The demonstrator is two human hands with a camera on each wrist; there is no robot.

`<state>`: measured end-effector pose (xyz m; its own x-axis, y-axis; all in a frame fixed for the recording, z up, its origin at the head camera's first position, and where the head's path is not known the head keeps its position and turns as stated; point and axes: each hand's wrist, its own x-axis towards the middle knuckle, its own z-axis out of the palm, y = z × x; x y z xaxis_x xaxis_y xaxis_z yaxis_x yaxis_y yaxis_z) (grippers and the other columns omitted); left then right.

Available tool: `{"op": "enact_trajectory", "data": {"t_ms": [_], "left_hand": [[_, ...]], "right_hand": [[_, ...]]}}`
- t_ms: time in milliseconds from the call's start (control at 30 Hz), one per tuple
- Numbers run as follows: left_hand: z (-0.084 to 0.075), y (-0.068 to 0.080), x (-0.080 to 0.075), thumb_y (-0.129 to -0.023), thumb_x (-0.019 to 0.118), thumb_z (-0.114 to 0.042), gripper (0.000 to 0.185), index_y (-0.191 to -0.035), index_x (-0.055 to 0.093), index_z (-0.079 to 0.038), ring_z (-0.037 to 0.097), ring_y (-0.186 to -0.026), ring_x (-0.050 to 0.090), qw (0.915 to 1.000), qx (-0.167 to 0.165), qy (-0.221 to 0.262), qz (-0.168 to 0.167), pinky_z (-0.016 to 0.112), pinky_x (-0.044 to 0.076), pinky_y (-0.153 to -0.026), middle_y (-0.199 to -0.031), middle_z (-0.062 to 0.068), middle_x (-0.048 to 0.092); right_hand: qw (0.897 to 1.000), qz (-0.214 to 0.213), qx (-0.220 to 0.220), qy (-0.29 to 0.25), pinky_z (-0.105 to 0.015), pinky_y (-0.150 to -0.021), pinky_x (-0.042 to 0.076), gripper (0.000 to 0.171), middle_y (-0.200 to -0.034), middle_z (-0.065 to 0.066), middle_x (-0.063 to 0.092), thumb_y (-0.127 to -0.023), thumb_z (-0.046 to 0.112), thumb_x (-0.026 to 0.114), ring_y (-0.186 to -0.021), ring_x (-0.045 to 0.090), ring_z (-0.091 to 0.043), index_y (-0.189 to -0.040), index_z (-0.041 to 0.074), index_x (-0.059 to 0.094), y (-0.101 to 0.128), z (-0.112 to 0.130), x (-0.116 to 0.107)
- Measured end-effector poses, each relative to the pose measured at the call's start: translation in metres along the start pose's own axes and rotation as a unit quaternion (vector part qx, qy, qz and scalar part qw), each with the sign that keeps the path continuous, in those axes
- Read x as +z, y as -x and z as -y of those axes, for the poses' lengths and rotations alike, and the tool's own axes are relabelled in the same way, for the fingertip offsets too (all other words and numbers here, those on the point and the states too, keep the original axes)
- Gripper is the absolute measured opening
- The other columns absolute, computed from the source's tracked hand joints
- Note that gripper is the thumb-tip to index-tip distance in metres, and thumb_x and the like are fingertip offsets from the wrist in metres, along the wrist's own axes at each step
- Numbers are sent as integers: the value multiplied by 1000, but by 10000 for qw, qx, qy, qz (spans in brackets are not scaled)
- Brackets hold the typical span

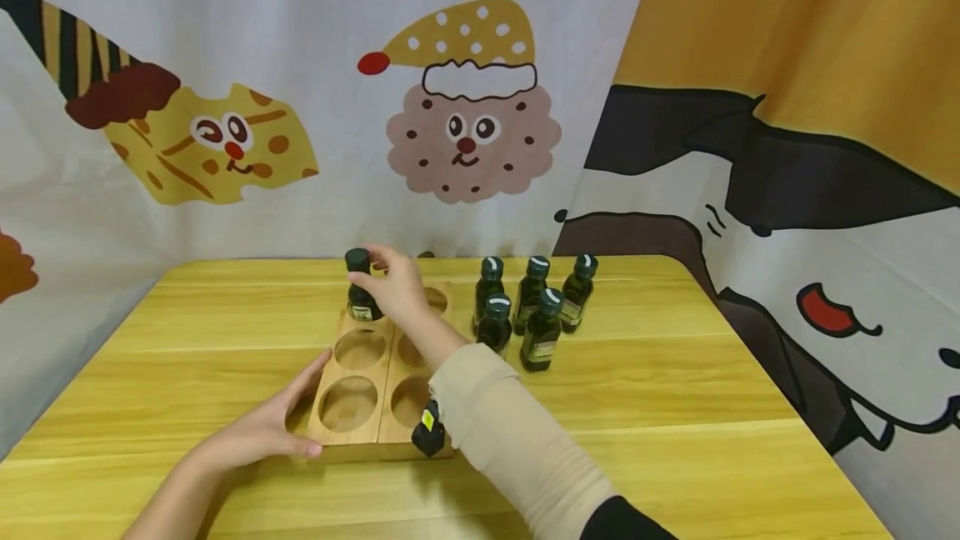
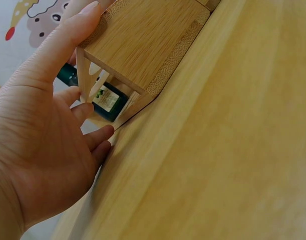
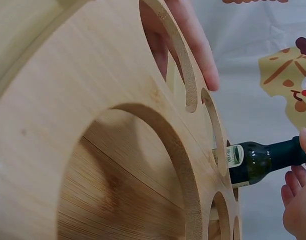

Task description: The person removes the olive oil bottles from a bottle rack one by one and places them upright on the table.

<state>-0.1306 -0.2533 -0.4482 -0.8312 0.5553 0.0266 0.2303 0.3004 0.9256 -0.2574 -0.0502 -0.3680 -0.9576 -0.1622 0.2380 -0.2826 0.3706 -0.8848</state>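
Note:
A wooden rack (image 1: 384, 365) with round holes in two columns lies on the table. My right hand (image 1: 397, 286) pinches a small dark green bottle (image 1: 363, 300) near its dark cap, at the far left hole. The right wrist view has this bottle (image 3: 250, 161) upright relative to the rack, its label close to the hole's rim. Through the rack's open side in the left wrist view, a dark bottle (image 2: 108, 102) with a pale label shows. My left hand (image 1: 258, 436) holds the rack's near left corner, thumb on the near side, fingers bent along the left side.
Several similar dark green bottles (image 1: 542, 330) with dark caps stand upright on the table right of the rack. A small black object with a yellow mark (image 1: 429, 432) is at the right wrist. Behind the wooden table (image 1: 675, 373) hangs a cartoon-printed cloth (image 1: 285, 7).

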Motion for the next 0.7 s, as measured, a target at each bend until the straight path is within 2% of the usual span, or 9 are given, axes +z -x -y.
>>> {"op": "enact_trajectory", "data": {"t_ms": [133,333,567,700], "left_hand": [[0,1,-1,-77,79,-9,113,-155,-2,-21,56,-134,8,10000,-13,38,30,76,7,-96,-154,30,-1],[-6,1,-1,-78,78,-12,111,-155,-2,-18,57,-133,8,10000,29,-59,56,76,8,-97,-154,30,-1],[-10,1,0,-79,78,-11,111,-155,-2,-19,56,-134,7,10000,-2,-46,58,75,7,-98,-155,29,-2],[-11,1,1,-78,78,-10,111,-155,-2,-17,57,-133,6,9999,70,-14,85,76,7,-96,-154,30,-1]], "right_hand": [[9999,-117,-50,-39,-20,-70,52,46,-110,2,63,-85,24,74,-103,56,-14,-129,16,61,0,0,4],[9993,-292,-98,-202,-21,-70,51,40,-101,4,62,-86,24,73,-97,56,-12,-124,14,63,0,-1,8],[9984,-361,-296,-326,-28,-87,49,34,-97,4,63,-88,21,70,-94,58,-11,-120,12,63,1,-1,9],[9973,-421,-438,-415,-29,-89,48,32,-95,3,63,-87,18,71,-93,58,-12,-117,11,64,3,-2,8]]}}
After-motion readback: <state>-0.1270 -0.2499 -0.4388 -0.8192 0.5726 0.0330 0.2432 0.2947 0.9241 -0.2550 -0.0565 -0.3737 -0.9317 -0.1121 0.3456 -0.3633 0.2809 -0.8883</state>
